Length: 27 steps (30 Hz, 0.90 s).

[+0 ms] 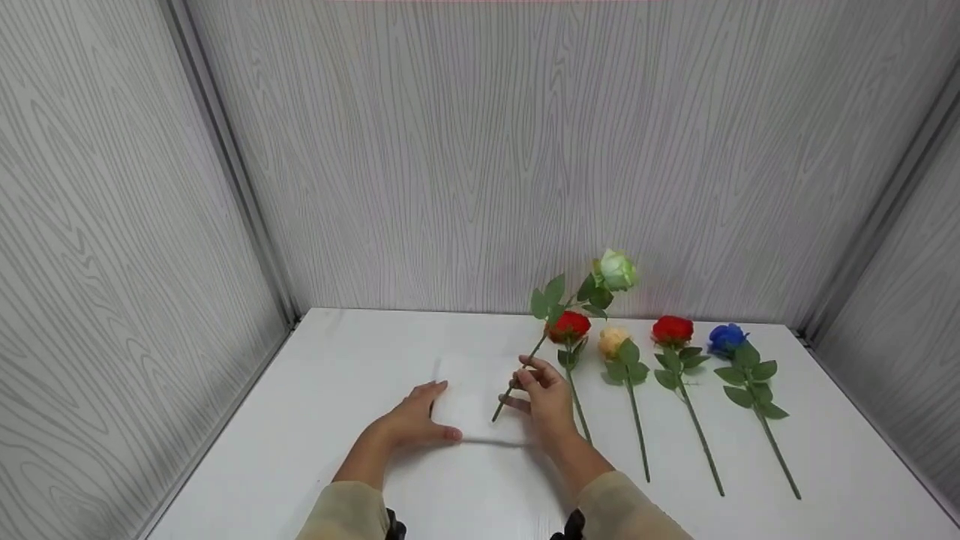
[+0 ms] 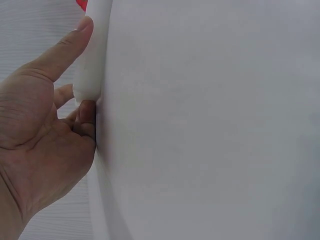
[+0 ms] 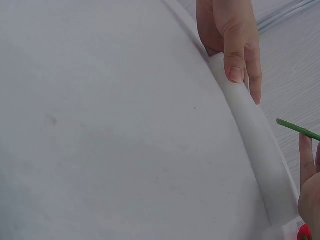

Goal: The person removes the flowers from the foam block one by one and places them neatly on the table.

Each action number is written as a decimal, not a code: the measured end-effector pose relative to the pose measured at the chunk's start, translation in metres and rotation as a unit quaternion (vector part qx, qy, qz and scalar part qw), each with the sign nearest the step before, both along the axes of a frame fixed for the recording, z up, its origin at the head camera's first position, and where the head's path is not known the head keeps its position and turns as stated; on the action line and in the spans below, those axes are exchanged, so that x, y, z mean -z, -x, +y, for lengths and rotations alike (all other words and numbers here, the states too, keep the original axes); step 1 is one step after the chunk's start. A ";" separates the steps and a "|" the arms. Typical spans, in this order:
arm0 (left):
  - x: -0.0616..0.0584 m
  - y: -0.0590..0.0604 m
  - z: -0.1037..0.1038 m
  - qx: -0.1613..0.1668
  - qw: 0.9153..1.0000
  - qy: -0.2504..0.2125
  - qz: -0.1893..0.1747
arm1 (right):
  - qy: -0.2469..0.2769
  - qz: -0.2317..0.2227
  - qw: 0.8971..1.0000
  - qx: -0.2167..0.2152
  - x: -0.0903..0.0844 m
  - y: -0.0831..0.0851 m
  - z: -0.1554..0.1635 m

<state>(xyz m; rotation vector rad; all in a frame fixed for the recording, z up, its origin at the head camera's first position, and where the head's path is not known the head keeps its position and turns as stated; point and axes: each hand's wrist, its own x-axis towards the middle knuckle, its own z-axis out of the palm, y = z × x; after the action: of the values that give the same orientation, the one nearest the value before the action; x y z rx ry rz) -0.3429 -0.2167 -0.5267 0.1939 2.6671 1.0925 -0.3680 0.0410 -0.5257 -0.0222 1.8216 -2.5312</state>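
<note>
A pale green-white artificial rose (image 1: 617,270) is held slanted in my right hand (image 1: 553,401), which pinches its green stem (image 1: 534,351) low down. The bloom leans up and to the right. The stem's cut end (image 3: 287,123) points down over a white slab (image 1: 476,394) that lies on the table. My left hand (image 1: 409,418) grips the slab's left end, thumb at the near corner and fingers along the far part of that end. In the left wrist view, the thumb lies against the slab's side (image 2: 91,65).
To the right, a row of artificial roses lies on the white table (image 1: 337,360): a red rose (image 1: 568,327), a peach rose (image 1: 613,342), another red rose (image 1: 673,330) and a blue rose (image 1: 726,340). Wood-grain panels (image 1: 480,150) enclose the back and sides.
</note>
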 end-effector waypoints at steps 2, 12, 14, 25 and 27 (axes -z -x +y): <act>-0.001 0.000 0.000 0.002 1.000 -0.001 -0.001 | -0.010 -0.007 1.000 -0.001 -0.002 0.000 0.003; -0.001 -0.002 0.000 0.002 1.000 -0.008 0.004 | -0.029 -0.040 0.999 -0.005 -0.006 0.000 0.018; -0.001 -0.002 0.000 0.002 1.000 -0.010 0.004 | -0.033 -0.043 0.999 -0.006 -0.007 0.000 0.021; -0.001 -0.002 -0.001 0.005 1.000 -0.010 0.003 | -0.099 -0.033 0.994 -0.032 -0.013 -0.003 0.041; -0.001 -0.002 -0.001 0.005 1.000 -0.010 0.001 | -0.107 -0.030 0.993 -0.035 -0.013 -0.004 0.046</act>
<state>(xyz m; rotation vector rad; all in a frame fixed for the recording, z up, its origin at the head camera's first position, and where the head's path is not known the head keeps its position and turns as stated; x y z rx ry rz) -0.3410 -0.2181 -0.5260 0.2108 2.6546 1.1182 -0.3640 0.0869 -0.5123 -0.0067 2.0190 -2.2533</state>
